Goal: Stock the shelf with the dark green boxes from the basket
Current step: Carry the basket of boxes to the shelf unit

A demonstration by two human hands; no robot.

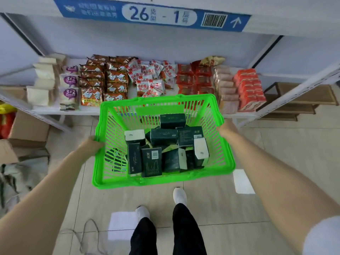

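I hold a bright green plastic basket in front of me, above the tiled floor. My left hand grips its left rim and my right hand grips its right rim. Inside lie several dark green boxes in a loose jumble, some upright, some on their sides with white ends showing. Just beyond the basket is the low white shelf, its top covered with rows of snack packets.
Cardboard boxes and a crumpled sheet lie on the floor at left. The shelf's slanted metal uprights flank it. A wooden rack stands at right. A blue label strip runs along the shelf above. A cord lies near my feet.
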